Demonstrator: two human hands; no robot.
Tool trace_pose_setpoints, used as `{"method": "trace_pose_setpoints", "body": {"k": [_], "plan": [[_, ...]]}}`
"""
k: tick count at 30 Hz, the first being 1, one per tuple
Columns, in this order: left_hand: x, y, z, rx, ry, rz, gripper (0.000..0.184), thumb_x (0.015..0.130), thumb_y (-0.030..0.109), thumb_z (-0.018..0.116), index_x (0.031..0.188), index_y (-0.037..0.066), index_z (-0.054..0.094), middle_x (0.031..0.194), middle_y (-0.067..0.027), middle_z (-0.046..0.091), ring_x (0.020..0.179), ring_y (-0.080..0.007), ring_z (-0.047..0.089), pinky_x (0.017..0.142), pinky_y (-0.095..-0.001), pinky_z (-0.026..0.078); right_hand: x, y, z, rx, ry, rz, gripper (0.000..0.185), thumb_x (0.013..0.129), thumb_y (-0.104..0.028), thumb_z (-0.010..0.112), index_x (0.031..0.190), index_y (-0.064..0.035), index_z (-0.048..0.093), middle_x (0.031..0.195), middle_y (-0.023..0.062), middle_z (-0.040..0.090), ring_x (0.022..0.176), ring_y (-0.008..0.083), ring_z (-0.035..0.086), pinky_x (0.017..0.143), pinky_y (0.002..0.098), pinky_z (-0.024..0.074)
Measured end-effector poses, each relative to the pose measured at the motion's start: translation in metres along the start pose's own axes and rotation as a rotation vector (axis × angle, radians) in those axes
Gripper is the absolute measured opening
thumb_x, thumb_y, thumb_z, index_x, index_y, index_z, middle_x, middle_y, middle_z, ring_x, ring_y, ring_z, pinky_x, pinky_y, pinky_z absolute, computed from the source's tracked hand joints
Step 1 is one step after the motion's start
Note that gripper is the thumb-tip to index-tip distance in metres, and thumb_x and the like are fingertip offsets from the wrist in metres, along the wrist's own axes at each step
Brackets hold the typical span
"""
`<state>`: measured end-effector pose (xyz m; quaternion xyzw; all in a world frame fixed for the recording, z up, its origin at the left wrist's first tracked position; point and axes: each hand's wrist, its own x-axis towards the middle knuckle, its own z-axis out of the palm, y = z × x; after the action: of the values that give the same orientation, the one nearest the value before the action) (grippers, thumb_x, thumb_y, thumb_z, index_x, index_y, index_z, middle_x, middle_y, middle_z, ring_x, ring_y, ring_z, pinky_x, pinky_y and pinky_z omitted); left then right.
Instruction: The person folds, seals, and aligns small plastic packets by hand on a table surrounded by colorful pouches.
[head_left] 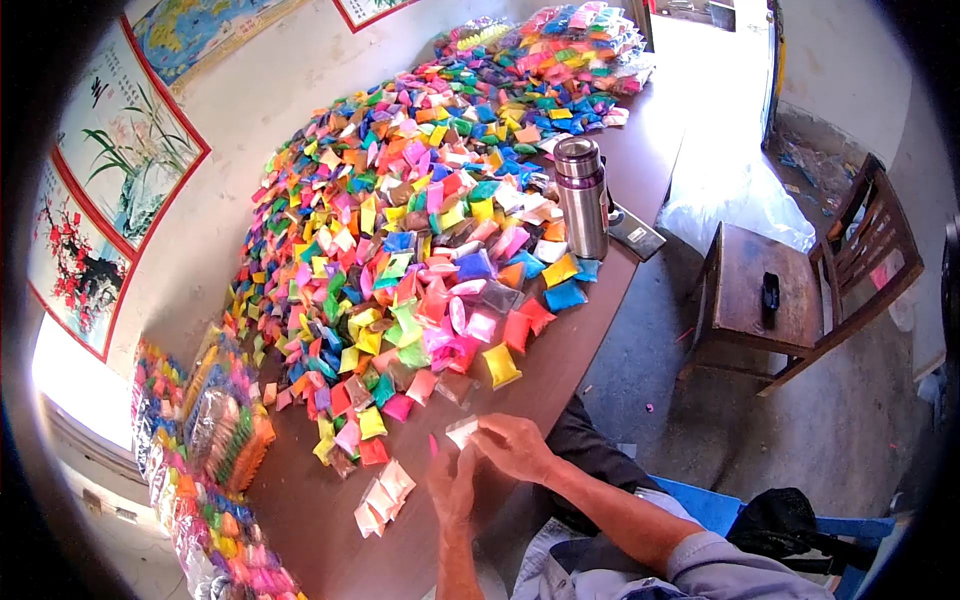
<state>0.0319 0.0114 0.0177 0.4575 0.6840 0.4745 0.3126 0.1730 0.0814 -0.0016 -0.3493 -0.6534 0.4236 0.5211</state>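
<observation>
Near the table's front edge, my right hand (pixel 515 447) pinches a small pale packet (pixel 462 431) between its fingers. My left hand (pixel 452 484) is upright just below and left of the packet, its fingers close to it; blur hides whether they grip anything. Several pale pink packets (pixel 384 497) lie together on the brown table (pixel 320 535), left of my left hand. Beyond my hands spreads a large heap of small colourful packets (pixel 400 240), with a yellow packet (pixel 501 367) and a brown packet (pixel 455 388) at its near edge.
A steel flask (pixel 582 200) stands at the table's right edge beside a flat grey box (pixel 636 235). Clear bags of packets (pixel 228 440) are stacked at the left. A wooden chair (pixel 765 285) holding a dark object stands on the floor to the right.
</observation>
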Motion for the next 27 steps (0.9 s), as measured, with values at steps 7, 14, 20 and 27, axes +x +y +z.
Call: {"method": "trace_pose_setpoints", "body": {"k": [7, 14, 20, 27], "plan": [[0.001, -0.016, -0.002, -0.087, -0.003, -0.023, 0.019, 0.097, 0.017, 0.066, 0.102, -0.002, 0.066, 0.088, -0.0027, 0.064, 0.085, -0.0111, 0.056, 0.074, -0.0301, 0.048, 0.001, -0.007, -0.002, -0.008, 0.002, -0.054, 0.020, 0.094, -0.018, 0.068, 0.101, 0.0008, 0.068, 0.090, 0.0184, 0.068, 0.080, 0.0364, 0.068, 0.069, 0.0407, 0.0537], [-0.003, -0.007, -0.001, 0.020, -0.006, -0.047, 0.022, 0.097, 0.020, 0.066, 0.098, -0.002, 0.064, 0.088, -0.0011, 0.062, 0.086, -0.0105, 0.056, 0.073, -0.0288, 0.048, 0.001, -0.005, -0.002, 0.038, 0.021, 0.017, 0.018, 0.094, -0.016, 0.068, 0.097, 0.0011, 0.068, 0.086, 0.0188, 0.066, 0.077, 0.0353, 0.068, 0.066, 0.0408, 0.0522], [-0.005, 0.013, 0.001, 0.066, 0.062, -0.007, 0.026, 0.096, 0.023, 0.067, 0.094, -0.002, 0.065, 0.081, 0.0005, 0.060, 0.078, -0.0102, 0.055, 0.069, -0.0294, 0.047, -0.001, -0.008, -0.005, 0.049, -0.034, 0.044, 0.015, 0.095, -0.014, 0.067, 0.101, -0.0010, 0.071, 0.086, 0.0141, 0.067, 0.073, 0.0249, 0.067, 0.066, 0.0348, 0.0522], [-0.004, -0.004, 0.004, -0.190, 0.073, -0.038, 0.011, 0.096, 0.012, 0.068, 0.097, 0.000, 0.068, 0.084, 0.0019, 0.066, 0.079, -0.0067, 0.058, 0.071, -0.0253, 0.048, 0.002, -0.012, -0.004, -0.009, -0.050, 0.007, 0.015, 0.092, -0.014, 0.068, 0.100, -0.0016, 0.070, 0.083, 0.0121, 0.065, 0.069, 0.0248, 0.063, 0.061, 0.0345, 0.0496]]}}
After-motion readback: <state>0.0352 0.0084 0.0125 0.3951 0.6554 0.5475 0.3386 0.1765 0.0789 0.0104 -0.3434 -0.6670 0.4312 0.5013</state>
